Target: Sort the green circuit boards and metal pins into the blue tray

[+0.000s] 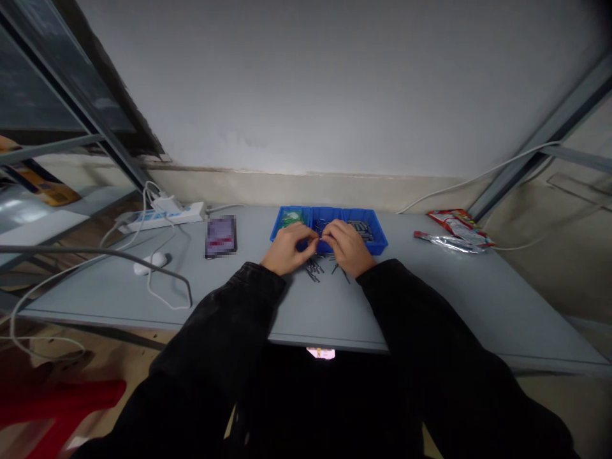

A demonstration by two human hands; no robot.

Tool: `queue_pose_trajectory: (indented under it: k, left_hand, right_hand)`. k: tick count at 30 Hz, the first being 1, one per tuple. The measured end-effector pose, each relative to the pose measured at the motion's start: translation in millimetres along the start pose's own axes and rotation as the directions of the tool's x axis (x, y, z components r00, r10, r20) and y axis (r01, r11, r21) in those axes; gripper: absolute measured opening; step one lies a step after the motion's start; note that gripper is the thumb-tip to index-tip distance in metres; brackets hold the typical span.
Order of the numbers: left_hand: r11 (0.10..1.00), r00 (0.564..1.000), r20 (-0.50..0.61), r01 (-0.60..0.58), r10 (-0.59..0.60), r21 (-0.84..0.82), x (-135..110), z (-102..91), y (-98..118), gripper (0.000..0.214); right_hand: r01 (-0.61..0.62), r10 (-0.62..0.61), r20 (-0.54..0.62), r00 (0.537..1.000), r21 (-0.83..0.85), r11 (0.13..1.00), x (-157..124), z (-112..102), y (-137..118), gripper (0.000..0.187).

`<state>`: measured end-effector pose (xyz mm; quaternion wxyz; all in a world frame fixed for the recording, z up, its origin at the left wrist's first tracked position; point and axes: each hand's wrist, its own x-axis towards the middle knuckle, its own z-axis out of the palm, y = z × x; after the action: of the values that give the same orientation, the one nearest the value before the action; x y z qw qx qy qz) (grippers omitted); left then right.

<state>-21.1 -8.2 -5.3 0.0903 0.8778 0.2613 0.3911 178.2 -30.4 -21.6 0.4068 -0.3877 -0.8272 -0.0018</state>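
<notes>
I have both forearms, in black sleeves (411, 306), reaching over the front edge of the grey worktop (430, 287), and my hands meet near the middle of its back half, at the blue bins (378, 247). My left hand (289, 248) and right hand (349, 248) are curled toward each other, thumbs and fingertips drawn in and almost touching at the front of the middle bin; what sits between them is too small to make out, so I cannot tell whether either one is pinching a piece. Just below my fingers, on the bare worktop toward the front edge, lie slender dark pieces (313, 271), a bunch by my left hand and a few more by my right. The bins stand three in a row close to the back edge: green and whitish stuff (291, 217) in the left one, small pieces in the middle one, partly hidden by my hands, and grey parts (361, 228) in the right one. Toward the back right corner, a silver packet (456, 244) lies just in front of a red packet (461, 223). Left of the bins is a blurred-out dark rectangle (220, 236), and farther toward the left edge, a white power strip (179, 217) and a small white rounded object (150, 262) among cables.
</notes>
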Motion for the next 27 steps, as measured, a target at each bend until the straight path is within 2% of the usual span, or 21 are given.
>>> queue_pose_trajectory:
  k: [5,13,19,23,27]
  left_hand:
    - [1.0,1.0,-0.012,0.015,-0.015,-0.014,-0.2,0.6,-1.3,0.014]
    - [0.998,0.999,0.022,0.05,-0.049,-0.037,-1.8,0.9,-1.5,0.017]
    - [0.999,0.999,0.021,0.031,-0.03,-0.024,-2.5,1.3,-1.7,0.015]
    - [1.0,0.996,-0.09,0.013,-0.015,-0.024,-1.4,2.0,-2.1,0.013]
    - [0.999,0.975,-0.219,0.016,-0.025,-0.044,0.5,3.1,-6.0,0.026]
  right_hand:
    - [-0.006,0.007,-0.007,1.0,0.019,1.0,-0.4,-1.5,-2.0,0.008]
    - [-0.013,0.014,-0.014,1.0,0.045,0.999,0.2,0.0,-1.1,0.012]
    - [-0.008,0.009,-0.022,1.0,0.035,0.999,0.0,1.0,-0.7,0.014]
    - [-0.036,0.037,-0.083,0.996,0.01,0.999,-0.1,0.8,0.3,0.015]
    - [-0.075,0.072,-0.145,0.987,-0.015,0.997,-0.5,-0.3,1.6,0.014]
